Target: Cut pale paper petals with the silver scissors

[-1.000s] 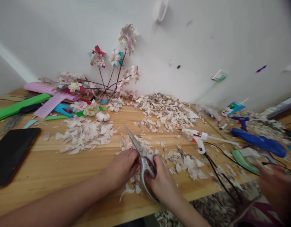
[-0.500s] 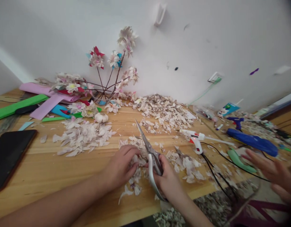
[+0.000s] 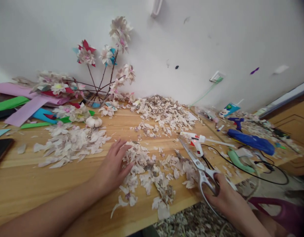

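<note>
Pale, straight-grained wood makes up the tabletop (image 3: 43, 184), which runs back to a smooth white wall (image 3: 55, 29) across the top of the frame. Thin, papery scraps (image 3: 152, 171), cream with purple tinges and curled at their edges, lie in a loose heap at lower centre. The left hand (image 3: 112, 168) rests flat on the heap's left edge, fingers spread and holding nothing. At the lower right, near the tabletop's front edge, the right hand (image 3: 224, 197) is closed through the looped handles of metal scissors (image 3: 196, 160). Their narrow silvery blades are together and point toward the upper left, over the scraps' right fringe. The two hands are well apart.

Just behind the blades lies a white glue gun (image 3: 197, 141) with a small red light, and a black cord (image 3: 240, 168) curves away to the right. A fatter blue glue gun (image 3: 250, 141) lies farther right. A bigger mound of flakes (image 3: 164, 112) sits against the wall at centre, and a flatter spread of longer, petal-shaped pieces (image 3: 70, 143) lies at left. Behind that spread sits a round garlic bulb (image 3: 94, 121). Layered flowers on thin dark twigs (image 3: 104, 59) rise at upper left above pink (image 3: 20, 110) and green foam sheets (image 3: 8, 103).
</note>
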Available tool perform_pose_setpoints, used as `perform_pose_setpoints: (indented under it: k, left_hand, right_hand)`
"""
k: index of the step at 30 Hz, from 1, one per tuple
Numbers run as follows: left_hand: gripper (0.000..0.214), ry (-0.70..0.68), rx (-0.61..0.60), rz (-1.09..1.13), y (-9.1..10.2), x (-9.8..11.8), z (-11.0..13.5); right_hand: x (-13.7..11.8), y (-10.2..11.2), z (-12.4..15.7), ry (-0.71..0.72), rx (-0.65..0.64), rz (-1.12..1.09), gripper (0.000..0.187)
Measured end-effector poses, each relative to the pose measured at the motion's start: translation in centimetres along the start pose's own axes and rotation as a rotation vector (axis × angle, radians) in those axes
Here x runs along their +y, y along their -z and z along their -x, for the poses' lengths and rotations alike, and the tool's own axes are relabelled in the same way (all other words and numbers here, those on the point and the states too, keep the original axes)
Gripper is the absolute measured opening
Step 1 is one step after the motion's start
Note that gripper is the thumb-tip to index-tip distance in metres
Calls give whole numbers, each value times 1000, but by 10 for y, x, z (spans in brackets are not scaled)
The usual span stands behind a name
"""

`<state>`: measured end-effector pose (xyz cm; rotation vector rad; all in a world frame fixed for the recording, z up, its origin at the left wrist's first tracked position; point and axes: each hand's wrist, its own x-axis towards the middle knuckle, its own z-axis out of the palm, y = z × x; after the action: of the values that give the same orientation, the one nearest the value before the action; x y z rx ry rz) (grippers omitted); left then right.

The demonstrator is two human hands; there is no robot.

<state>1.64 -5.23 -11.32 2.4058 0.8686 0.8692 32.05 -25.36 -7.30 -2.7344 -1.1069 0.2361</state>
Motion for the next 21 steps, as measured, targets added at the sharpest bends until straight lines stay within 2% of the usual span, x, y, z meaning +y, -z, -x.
perform_pose_setpoints:
  k: [2,5,10,13,17,21]
  left_hand:
    - [52,30,-70,-18,-2,0,0]
    - [77,6,-209,-53,-3,4,-1]
    - [105,-53,-439,-110,-7,20,-4]
    - [109,-85,-508,-132,-13,30,-7]
    - [103,-85,-546,-149,-21,41,-12]
    - [93,-51,-551,-156,-25,47,-18]
  right_hand:
    - [-2,-11,-5,2,55,-26,44]
    - [-10,-22,-19,22,72,-98,47]
    - [-37,-28,-47,124,89,-190,33]
    - [-59,-33,-60,170,127,-270,26]
    - [-84,-42,-79,180,167,-396,24]
    - [-88,-41,-92,188,204,-500,26]
